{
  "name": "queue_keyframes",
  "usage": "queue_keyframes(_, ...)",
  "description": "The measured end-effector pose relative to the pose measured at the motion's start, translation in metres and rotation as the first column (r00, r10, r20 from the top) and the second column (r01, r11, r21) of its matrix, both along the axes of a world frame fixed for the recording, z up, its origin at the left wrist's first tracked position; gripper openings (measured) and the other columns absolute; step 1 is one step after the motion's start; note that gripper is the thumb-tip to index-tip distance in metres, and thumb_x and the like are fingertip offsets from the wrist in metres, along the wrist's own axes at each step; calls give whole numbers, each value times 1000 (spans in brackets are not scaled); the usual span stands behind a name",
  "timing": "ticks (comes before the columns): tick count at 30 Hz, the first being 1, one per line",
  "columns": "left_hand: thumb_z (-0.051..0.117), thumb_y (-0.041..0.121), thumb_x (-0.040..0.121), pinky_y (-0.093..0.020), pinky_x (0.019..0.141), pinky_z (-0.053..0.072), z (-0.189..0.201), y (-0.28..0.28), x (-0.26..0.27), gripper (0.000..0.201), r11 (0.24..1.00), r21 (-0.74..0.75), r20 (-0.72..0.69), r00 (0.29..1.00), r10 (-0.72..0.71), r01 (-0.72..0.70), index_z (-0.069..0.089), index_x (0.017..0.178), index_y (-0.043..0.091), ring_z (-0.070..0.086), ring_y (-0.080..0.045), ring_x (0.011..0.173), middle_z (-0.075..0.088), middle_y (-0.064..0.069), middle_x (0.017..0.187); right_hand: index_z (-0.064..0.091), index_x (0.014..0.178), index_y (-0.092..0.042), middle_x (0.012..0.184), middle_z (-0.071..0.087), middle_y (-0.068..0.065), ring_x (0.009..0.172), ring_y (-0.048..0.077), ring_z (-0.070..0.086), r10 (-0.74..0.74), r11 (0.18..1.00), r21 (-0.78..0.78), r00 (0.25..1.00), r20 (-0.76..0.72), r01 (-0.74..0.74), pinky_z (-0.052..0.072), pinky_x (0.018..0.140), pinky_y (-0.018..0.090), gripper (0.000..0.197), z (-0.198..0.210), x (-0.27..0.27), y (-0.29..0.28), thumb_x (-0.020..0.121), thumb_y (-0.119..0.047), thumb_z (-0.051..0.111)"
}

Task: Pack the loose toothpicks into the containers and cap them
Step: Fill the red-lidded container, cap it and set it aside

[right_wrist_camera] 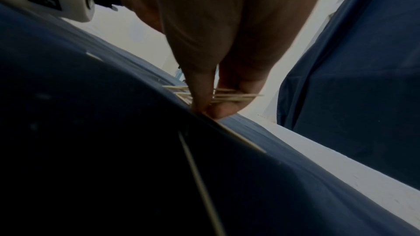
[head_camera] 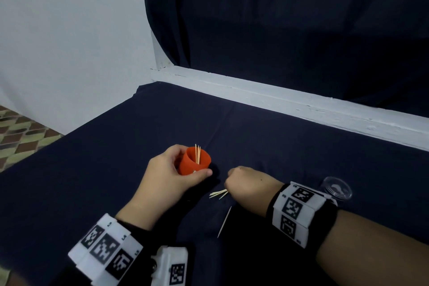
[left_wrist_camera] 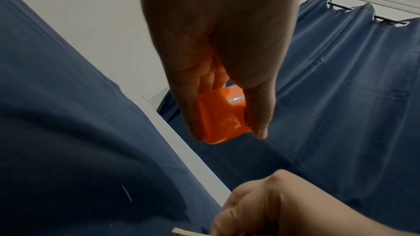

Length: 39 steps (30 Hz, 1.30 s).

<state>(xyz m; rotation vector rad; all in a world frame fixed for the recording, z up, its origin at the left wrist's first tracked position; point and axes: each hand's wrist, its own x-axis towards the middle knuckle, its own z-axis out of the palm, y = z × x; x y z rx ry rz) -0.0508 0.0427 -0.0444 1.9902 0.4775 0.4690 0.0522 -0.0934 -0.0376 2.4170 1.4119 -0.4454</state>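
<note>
Dark navy cloth (head_camera: 267,141) covers the desk, with a white painted ledge (head_camera: 301,102) along its far edge, a dark navy curtain (head_camera: 290,18) behind that, and a pale wall (head_camera: 69,37) at the far left. Patterned floor tiles (head_camera: 21,137) show beyond the left edge of the desk.

The left hand (head_camera: 167,172) holds a small orange plastic cylindrical container (head_camera: 195,162) near the centre of the desk. Its fingers (left_wrist_camera: 195,107) and thumb (left_wrist_camera: 259,112) are curled round the wall of the container, thumb on the near side. The container is tilted with its open mouth toward the far side. A few thin wooden toothpicks (head_camera: 198,153) stand inside it, tips projecting above the rim.

The right hand (head_camera: 248,183) is just to the right of the container, knuckles up, low on the cloth. Its fingers (right_wrist_camera: 202,94) are closed together and pinch a small bundle of loose wooden toothpicks (head_camera: 218,193); the bundle ends stick out to the left of the hand. In the right wrist view the fingertips touch the cloth.

A single loose wooden toothpick (head_camera: 224,222) lies on the cloth nearer than the right hand. Another toothpick (right_wrist_camera: 240,141) lies just beside the fingertips in the right wrist view.

A clear round plastic cap (head_camera: 336,189) lies on the cloth just beyond the right wrist, partly hidden by a white wristband with black square markers (head_camera: 294,211). A matching band (head_camera: 106,244) sits on the left wrist.
</note>
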Motion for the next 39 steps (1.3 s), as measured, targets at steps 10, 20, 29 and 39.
queue_keyframes(10, 86, 38, 62, -10, 60, 44, 2, -7, 11, 43, 996, 46, -155, 986, -62, 70, 61, 96, 28, 63, -6, 81, 67, 7, 91, 71, 69, -5, 58, 58, 6, 55, 14, 47, -98, 217, 675, 703, -704, 705, 41, 58, 29, 23, 15, 33, -40, 89, -14, 64)
queue_keyframes(20, 85, 35, 64, -10, 62, 46, 6, -50, 35, 39, 977, 16, -92, 973, -211, 213, 61, 93, 26, 63, 1, 72, 67, 8, 85, 71, 73, -8, 59, 60, -1, 59, 8, 53, 302, -50, 568, 554, -776, 822, 47, 61, 19, 17, 23, 9, -26, 88, -6, 63)
queue_keyframes(29, 85, 34, 65, -7, 64, 46, 4, -57, 39, 45, 972, 34, -120, 967, -225, 231, 59, 99, 23, 62, -1, 80, 66, 8, 92, 69, 95, -12, 91, 72, 8, 84, 14, 68, 363, -108, 415, 424, -830, 904, 55, 76, 23, 18, 6, 12, -32, 82, -1, 67)
queue_keyframes(39, 84, 36, 67, -8, 61, 46, 4, -55, 41, 45, 977, 53, -118, 973, -199, 207, 57, 101, 24, 61, -3, 79, 64, 8, 91, 67, 102, -14, 98, 73, 6, 97, 18, 68, 409, -34, 468, 440, -799, 883, 52, 85, 28, 22, 4, 11, -36, 97, -8, 46)
